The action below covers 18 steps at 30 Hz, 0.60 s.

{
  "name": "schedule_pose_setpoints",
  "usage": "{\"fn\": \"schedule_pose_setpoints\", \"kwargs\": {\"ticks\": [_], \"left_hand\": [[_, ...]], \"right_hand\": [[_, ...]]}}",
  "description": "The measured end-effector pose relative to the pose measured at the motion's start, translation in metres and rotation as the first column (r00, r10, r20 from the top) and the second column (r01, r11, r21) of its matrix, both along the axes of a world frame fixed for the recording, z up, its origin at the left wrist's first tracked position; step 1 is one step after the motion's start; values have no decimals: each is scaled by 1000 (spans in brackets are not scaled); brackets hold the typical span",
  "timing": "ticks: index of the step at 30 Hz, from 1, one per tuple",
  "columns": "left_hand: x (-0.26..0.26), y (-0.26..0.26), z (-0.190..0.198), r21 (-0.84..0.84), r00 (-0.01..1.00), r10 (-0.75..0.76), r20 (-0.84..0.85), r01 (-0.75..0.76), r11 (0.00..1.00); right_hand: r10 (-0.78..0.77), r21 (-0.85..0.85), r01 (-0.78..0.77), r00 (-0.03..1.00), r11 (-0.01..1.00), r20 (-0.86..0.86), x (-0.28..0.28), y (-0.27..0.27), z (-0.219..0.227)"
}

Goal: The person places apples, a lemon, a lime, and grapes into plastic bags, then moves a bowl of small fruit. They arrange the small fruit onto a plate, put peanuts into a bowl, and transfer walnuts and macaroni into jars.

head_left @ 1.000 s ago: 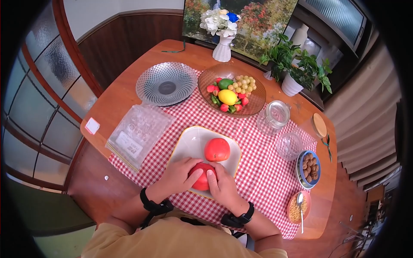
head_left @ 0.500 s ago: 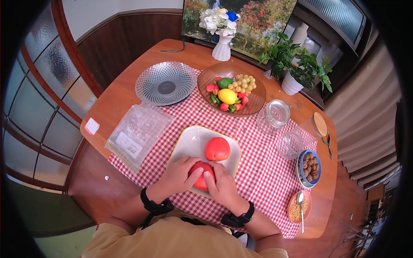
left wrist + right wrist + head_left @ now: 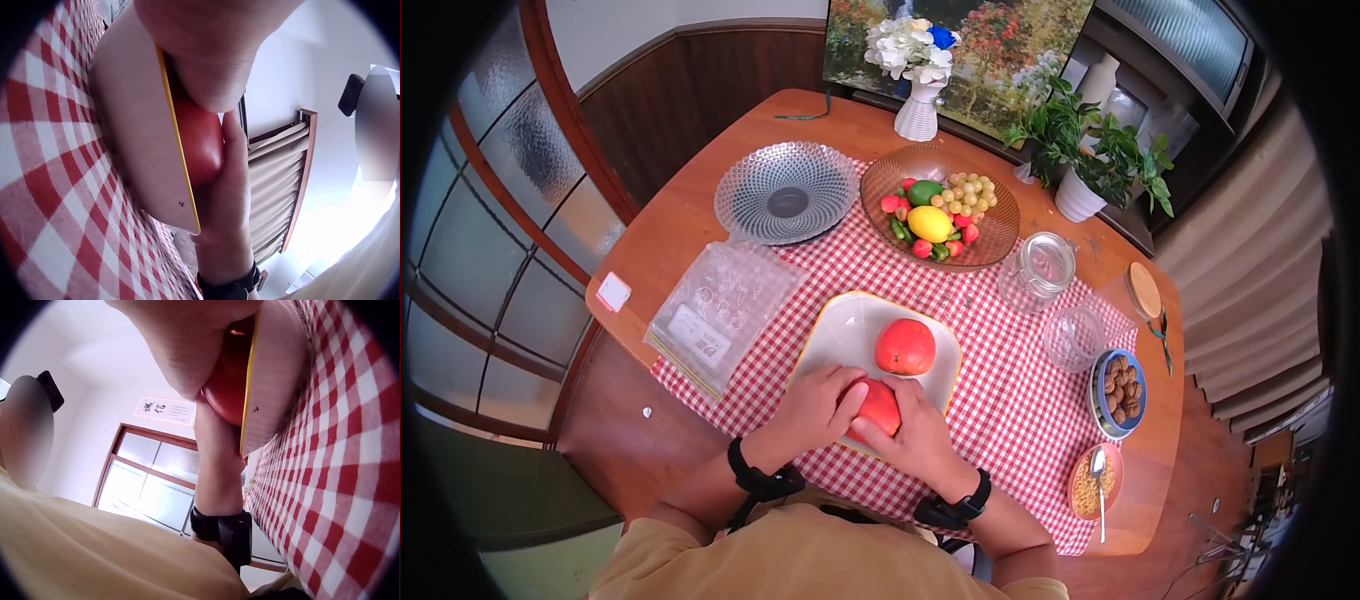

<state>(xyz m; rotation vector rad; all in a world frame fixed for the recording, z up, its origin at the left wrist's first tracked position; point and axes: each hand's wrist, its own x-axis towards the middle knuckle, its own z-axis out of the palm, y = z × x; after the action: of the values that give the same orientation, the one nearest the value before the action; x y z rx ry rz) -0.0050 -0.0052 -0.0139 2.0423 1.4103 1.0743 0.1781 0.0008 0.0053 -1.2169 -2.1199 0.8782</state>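
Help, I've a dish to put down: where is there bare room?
The checked cloth between the square plate and pink bowl looks roomiest. Bare wood shows between the white card and grey dish. Crowded: the right side, with jar, glass bowl and walnut bowl; the plate's near side, under left hand and right hand.

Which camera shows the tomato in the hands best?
The head view: it looks down on the tomato between the left hand and right hand. The left wrist view shows part of its side past the plate; the right wrist view shows less.
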Motion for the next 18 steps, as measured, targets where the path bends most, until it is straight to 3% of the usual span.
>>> {"fn": "schedule_pose_setpoints", "kwargs": {"ticks": [1,3,5,11,18], "left_hand": [[-2,0,-5,0,1000,1,2,-1,1000],[-5,1,-11,-101,1000,-17,1,17,995],[-4,1,-10,-99,1000,-16,13,17,995],[2,-4,14,-51,999,-16,-49,13,999],[-4,1,-11,-64,1000,-16,9,16,998]], "right_hand": [[18,115,-21,999,993,29,-1,-1,7],[21,118,-23,1000,993,21,-1,-1,9],[23,121,-24,1000,992,10,0,-2,4],[-45,-57,40,995,998,-87,4,0,-11],[-2,127,1,1000,992,7,-2,-2,7]]}}
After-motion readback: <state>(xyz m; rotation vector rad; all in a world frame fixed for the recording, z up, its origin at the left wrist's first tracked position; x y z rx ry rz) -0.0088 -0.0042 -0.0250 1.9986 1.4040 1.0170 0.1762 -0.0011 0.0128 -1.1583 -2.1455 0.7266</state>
